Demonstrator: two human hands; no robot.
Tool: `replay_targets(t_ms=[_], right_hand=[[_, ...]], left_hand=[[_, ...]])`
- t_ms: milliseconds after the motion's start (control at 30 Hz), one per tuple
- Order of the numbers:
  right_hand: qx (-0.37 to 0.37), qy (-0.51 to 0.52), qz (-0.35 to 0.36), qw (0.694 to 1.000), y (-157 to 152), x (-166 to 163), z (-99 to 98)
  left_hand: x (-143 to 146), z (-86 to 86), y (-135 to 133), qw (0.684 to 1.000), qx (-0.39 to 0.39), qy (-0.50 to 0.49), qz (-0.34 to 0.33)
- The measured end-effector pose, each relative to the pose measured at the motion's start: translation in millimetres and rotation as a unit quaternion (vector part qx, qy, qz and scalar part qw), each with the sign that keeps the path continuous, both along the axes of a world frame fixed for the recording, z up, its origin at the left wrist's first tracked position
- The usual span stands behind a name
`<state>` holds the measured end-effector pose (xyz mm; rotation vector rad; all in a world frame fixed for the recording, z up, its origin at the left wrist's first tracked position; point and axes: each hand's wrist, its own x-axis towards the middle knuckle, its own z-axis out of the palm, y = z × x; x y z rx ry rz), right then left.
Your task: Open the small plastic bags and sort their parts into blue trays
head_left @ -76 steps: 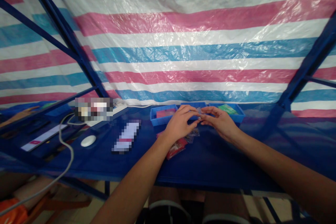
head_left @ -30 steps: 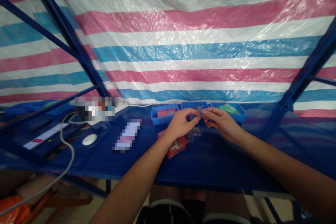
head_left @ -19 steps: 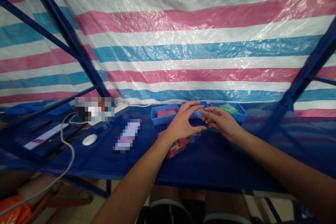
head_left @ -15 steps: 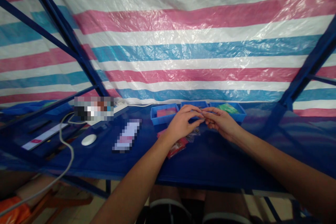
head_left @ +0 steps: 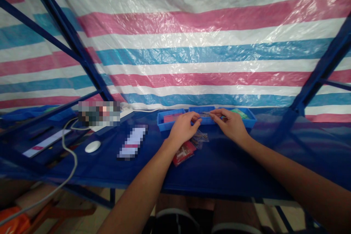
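Note:
My left hand (head_left: 184, 127) is held over the table with thumb and fingers curled together; whether something tiny sits between them cannot be seen. My right hand (head_left: 231, 123) faces it, thumb and forefinger pinched at the front edge of the middle blue tray (head_left: 204, 120); what they grip is too small to make out. Thin metallic pieces (head_left: 205, 113) show in that tray. Under my left hand lie small clear bags (head_left: 201, 138) with little parts inside, and red packets (head_left: 184, 152) partly covered by my wrist.
A left blue tray (head_left: 162, 127) holds pinkish-red packets, and a right blue tray (head_left: 251, 121) holds green ones. Further left are a blurred phone-like slab (head_left: 133, 142), a white mouse (head_left: 92, 146), a cable (head_left: 74, 161) and a power strip (head_left: 124, 111). Blue metal posts (head_left: 90, 69) frame the table.
My hands, whose fingertips met before, have moved apart. The left has shifted left and the right slightly to the right, so the middle tray and clear bags show more.

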<state>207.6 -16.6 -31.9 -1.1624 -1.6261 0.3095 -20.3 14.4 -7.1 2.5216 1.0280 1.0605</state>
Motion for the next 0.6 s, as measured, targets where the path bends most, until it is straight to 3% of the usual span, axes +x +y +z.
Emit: replay_targets(t_ms=[67, 167, 400, 600], right_hand=[[0.046, -0.084, -0.028, 0.995, 5, 2, -0.1], [0.066, -0.166, -0.010, 0.984, 4, 1, -1.2], [0.029, -0.269, 0.214, 0.938, -27, -12, -3.5], [0.000, -0.275, 0.265, 0.924, -23, -16, -2.5]], left_hand=[[-2, -1.1, 2, 0.999, 0.009, 0.033, 0.007], [-4, -1.0, 2, 0.998, 0.038, 0.021, 0.038], [-5, 1.9, 2, 0.996, 0.052, -0.036, 0.066], [-3, -2.1, 2, 0.996, 0.053, -0.020, 0.061]])
